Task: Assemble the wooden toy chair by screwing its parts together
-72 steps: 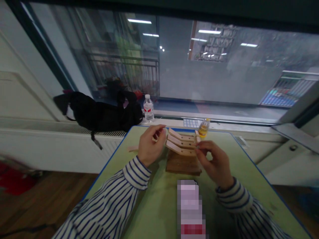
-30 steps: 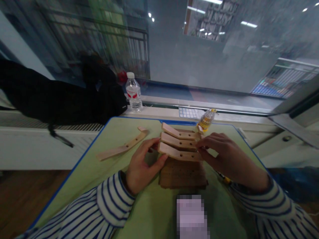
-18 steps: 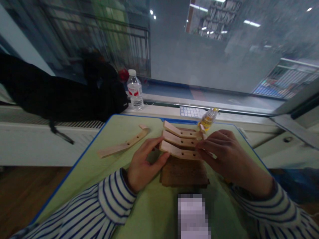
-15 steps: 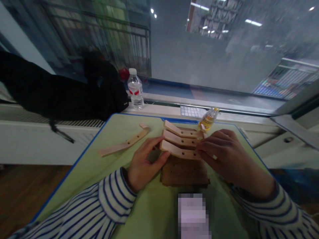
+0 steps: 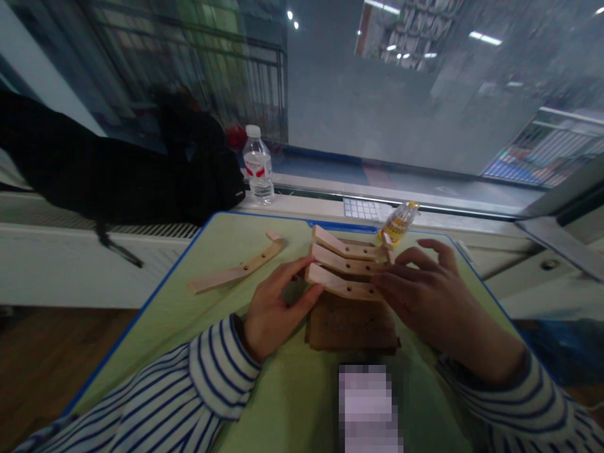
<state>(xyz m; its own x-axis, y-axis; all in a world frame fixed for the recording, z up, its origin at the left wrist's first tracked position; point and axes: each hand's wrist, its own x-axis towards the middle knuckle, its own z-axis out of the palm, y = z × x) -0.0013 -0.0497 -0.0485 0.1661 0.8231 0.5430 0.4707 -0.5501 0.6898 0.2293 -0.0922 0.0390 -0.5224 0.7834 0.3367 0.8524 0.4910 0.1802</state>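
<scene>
While the phone point(image 5: 368, 409) at the near edge is pixelated and cut off by the frame, its dark top end shows, just short of the brown wooden board point(image 5: 352, 327). Both striped sleeves point(image 5: 221, 365) run out of frame too. Green table point(image 5: 283, 396) shows between left sleeve and phone; more of it runs left to the blue rim point(image 5: 342, 228). Left hand point(image 5: 276, 308) pinches the near strip point(image 5: 337, 283) by its left end, thumb on the near side, rear fingers mostly hidden. Right hand point(image 5: 438, 308) has thumb and forefinger drawn together over the right ends of near and middle strip point(image 5: 342, 263), one finger raised; can't tell what sits between the tips. Far strip point(image 5: 346, 247) runs roughly parallel beyond. All three bent, wooden, over the board; contact underneath hidden. Loose strip point(image 5: 240, 274) lies left on the table, well apart from the board, green surface between. Yellow-labelled bottle point(image 5: 397, 225) at far right, base partly covered. On the sill: grid-marked card point(image 5: 361, 209), then water bottle point(image 5: 258, 170). Black bag point(image 5: 141, 179) far left, cut off, detail lost in dark. Window point(image 5: 353, 113) beyond, blurry.
</scene>
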